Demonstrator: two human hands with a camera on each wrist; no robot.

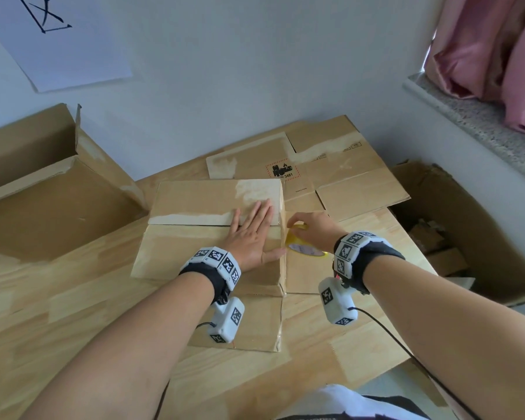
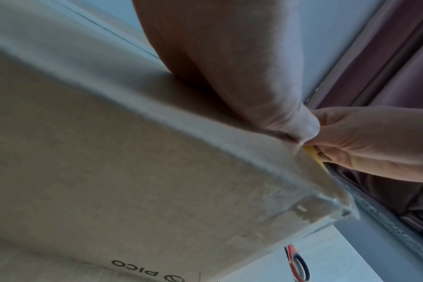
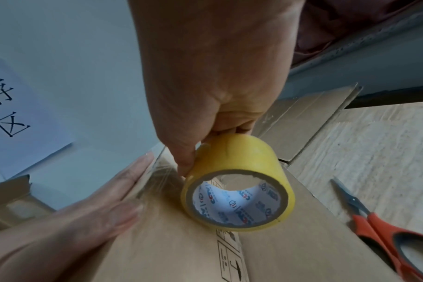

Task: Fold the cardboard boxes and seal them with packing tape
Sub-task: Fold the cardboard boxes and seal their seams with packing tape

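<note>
Box [image 1: 206, 231] sits mid-desk [image 1: 43, 313], flaps down. Left hand [image 1: 252, 234] lies flat on top w/ fingers straight, pressing near the right edge. Right hand [image 1: 311, 230] grips yellow tape roll [image 3: 236, 181] against box's right side. Scissors [image 3: 384, 227] lie nearby on flat cardboard [image 1: 346, 177].

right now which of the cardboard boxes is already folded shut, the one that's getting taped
The box under the left hand, its flaps folded flat, right hand holding the yellow tape roll at its edge. The far box lies flattened; the left box and right box stand open.
</note>
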